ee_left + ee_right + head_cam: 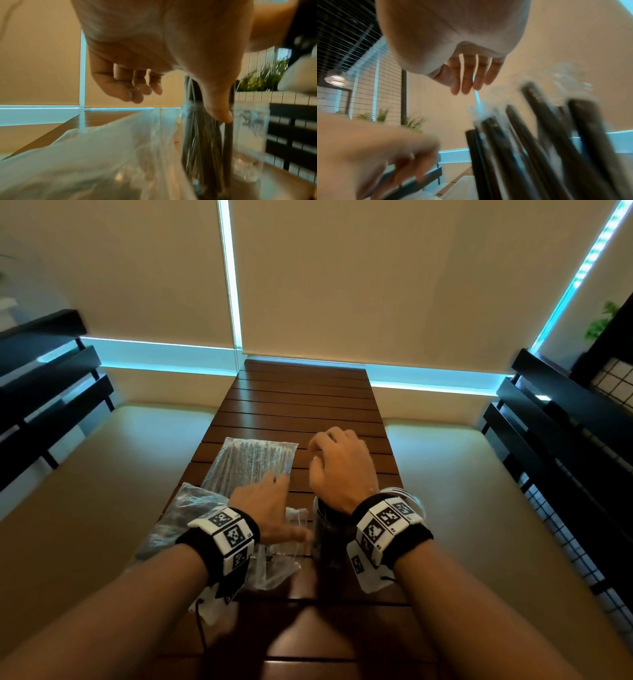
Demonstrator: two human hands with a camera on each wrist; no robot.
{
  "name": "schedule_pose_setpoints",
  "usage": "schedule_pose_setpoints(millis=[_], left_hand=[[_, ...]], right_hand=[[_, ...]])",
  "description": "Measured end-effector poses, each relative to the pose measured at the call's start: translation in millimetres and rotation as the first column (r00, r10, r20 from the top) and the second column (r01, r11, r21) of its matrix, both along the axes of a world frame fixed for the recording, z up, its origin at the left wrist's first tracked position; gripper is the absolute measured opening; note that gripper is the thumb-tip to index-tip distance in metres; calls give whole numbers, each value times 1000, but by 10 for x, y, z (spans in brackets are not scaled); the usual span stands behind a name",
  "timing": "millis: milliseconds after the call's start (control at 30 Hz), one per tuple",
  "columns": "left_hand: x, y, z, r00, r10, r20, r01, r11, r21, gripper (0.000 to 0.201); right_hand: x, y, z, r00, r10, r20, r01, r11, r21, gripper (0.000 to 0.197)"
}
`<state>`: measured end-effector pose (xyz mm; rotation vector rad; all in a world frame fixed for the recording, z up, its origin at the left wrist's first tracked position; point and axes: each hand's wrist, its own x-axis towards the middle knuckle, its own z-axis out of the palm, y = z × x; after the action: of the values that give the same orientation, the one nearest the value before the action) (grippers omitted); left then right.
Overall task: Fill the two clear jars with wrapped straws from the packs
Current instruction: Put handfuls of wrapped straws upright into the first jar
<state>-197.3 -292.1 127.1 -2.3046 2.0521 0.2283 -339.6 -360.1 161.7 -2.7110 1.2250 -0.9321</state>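
A clear jar [330,534] [221,136] of dark wrapped straws [537,136] stands near the table's front, partly under my right wrist. A second clear rim [412,497] shows just right of that wrist; what it holds is hidden. One pack of straws [255,462] lies flat further back. Another pack [178,518] lies at the left. My left hand [270,505] [137,92] hovers over crumpled clear wrap [286,556] [102,148], fingers relaxed, thumb stretched toward the jar. My right hand [337,463] [471,79] hangs above the table behind the jar, holding nothing.
The narrow wooden slat table [305,402] runs away from me, with cream bench cushions [462,491] on both sides. Black slatted backrests [561,440] flank the benches. Potted greenery [601,320] stands at the far right.
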Motion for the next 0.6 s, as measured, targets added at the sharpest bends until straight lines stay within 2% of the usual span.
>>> schedule_pose_setpoints(millis=[33,100,200,233,300,367,467,533,600], left_hand=[[7,30,-55,999,25,33,-26,998,52,83],[18,69,-177,995,67,73,-73,994,81,67],[86,69,-233,987,163,-14,-162,986,35,40],[126,57,-214,983,176,-61,-175,984,22,34],[199,40,-129,977,165,-134,-167,986,-8,25],[241,47,-31,974,136,-179,-146,988,-45,21],[246,95,68,977,81,-198,-102,990,-97,19],[238,141,94,983,34,-181,-58,990,-128,19],[247,194,104,985,-1,-175,-23,991,-135,17]], right_hand=[[41,53,64,997,82,-6,-82,996,31,18],[126,136,129,971,214,-107,-191,962,195,13],[242,200,66,858,323,-398,-144,897,418,13],[265,214,4,810,354,-468,-122,882,456,14],[326,267,-132,762,382,-523,-95,865,493,24],[397,335,-290,775,390,-497,-80,841,535,25],[538,438,-488,846,370,-384,-113,828,549,5],[660,480,-573,876,326,-355,-76,821,566,10],[705,493,-613,853,283,-439,27,816,577,18]])
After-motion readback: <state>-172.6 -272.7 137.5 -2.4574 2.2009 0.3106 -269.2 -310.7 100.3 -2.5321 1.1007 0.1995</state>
